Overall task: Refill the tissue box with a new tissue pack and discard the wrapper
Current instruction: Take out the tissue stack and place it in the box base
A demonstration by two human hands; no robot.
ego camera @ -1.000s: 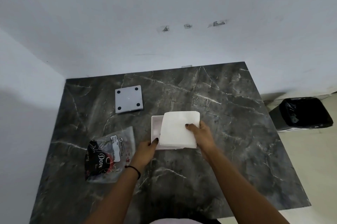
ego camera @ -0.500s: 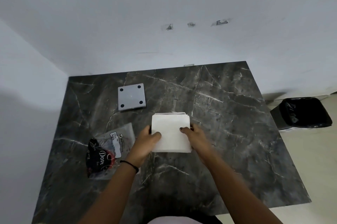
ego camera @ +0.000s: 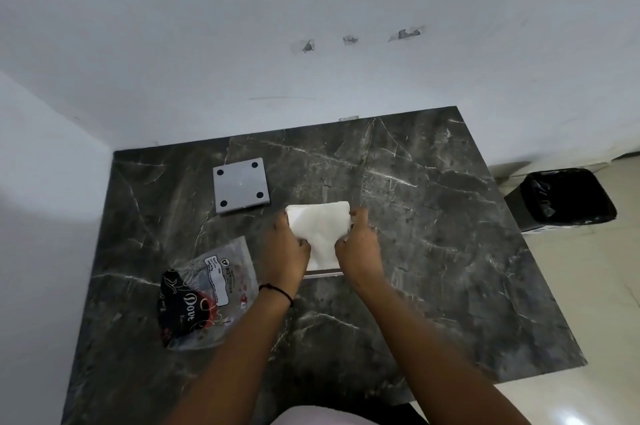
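Near edge of dark marble surface: wrapper lies flat at 9 o'clock of the hands. Mid-surface, left hand & right hand each have grip closed on the tissue stack, pressing it into the tissue box; only the box's near rim shows. Grey lid at 11 o'clock, apart. Black bin on floor at 3 o'clock.
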